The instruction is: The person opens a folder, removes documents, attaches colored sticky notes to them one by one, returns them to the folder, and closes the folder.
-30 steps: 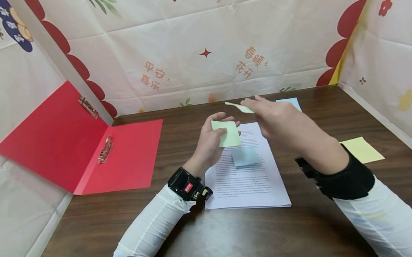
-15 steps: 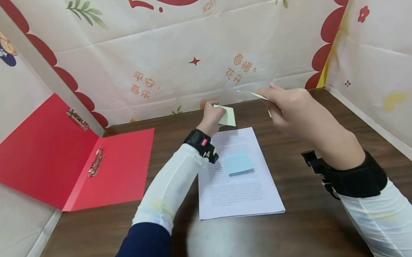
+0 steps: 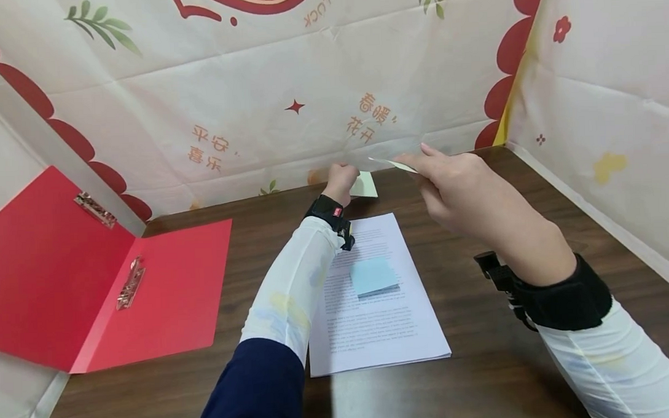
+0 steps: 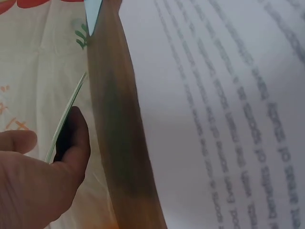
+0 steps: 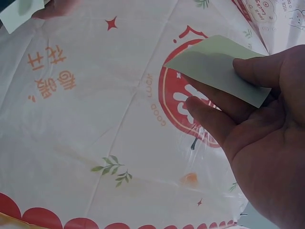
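L hand (image 3: 341, 181) is pinching a green pad (image 3: 365, 185) btwn thumb & fingers, nr the far edge of the worktop (image 3: 464, 290), just beyond the printed pages (image 3: 372, 331). R hand (image 3: 467, 192) is pinching a thin green note (image 5: 214, 64), holding it raised to the pad's R. L sleeve (image 3: 287, 290) is passing over the pages' L edge; a blue pad (image 3: 372, 275) is lying on them. Red folder (image 3: 177, 288) w/ metal clips (image 3: 131, 284) is sitting open, far L.

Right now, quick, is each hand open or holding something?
Left hand: holding a pale green sticky-note pad.
Right hand: pinching a pale green sticky note.
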Available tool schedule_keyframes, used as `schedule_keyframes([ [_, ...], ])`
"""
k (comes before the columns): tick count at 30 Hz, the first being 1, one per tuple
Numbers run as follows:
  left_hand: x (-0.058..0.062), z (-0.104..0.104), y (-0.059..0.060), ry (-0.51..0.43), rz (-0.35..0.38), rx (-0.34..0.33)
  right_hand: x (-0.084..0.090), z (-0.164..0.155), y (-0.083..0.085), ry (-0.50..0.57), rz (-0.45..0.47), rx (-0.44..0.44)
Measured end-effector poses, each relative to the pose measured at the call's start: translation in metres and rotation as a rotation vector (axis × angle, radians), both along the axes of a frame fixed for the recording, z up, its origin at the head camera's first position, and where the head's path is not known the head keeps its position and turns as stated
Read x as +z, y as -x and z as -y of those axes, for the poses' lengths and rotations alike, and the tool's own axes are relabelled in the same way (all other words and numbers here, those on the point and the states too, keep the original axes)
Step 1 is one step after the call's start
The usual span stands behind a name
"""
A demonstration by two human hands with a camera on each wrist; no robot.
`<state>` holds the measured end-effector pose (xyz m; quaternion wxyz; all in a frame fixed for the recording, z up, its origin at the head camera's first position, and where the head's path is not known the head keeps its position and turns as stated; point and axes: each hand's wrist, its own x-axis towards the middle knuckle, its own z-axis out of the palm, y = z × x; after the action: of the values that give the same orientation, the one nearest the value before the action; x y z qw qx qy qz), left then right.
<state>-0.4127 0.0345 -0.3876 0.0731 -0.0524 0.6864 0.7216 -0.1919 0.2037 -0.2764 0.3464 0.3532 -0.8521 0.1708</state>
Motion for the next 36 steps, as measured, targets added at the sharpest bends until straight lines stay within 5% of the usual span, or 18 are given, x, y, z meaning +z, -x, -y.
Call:
schedule_keyframes([
  [10, -0.016, -0.001, 0.012, 0.048, 0.073, -0.148, -0.005, 0.002, 0.005, -0.009, -0.027, 0.008],
  [14, -0.016, -0.008, 0.012, 0.192, -0.013, -0.201, -0.006, 0.002, 0.006, -0.003, -0.021, 0.02],
  [18, -0.008, -0.01, 0.01, 0.368, -0.127, -0.179, -0.006, 0.004, 0.006, -0.002, -0.006, 0.025],
  [21, 0.0, -0.009, 0.009, 0.396, -0.133, -0.166, -0.006, 0.004, 0.007, -0.008, 0.017, 0.013],
  [29, 0.038, 0.012, -0.007, 0.292, -0.118, -0.235, -0.009, 0.009, 0.01, -0.015, 0.01, 0.014],
  [32, 0.065, 0.029, -0.029, 0.21, -0.084, -0.3, -0.011, 0.01, 0.011, -0.012, 0.007, 0.005],
  [36, 0.1, 0.055, -0.075, 0.145, -0.091, -0.416, -0.015, 0.012, 0.012, -0.042, -0.026, -0.022],
])
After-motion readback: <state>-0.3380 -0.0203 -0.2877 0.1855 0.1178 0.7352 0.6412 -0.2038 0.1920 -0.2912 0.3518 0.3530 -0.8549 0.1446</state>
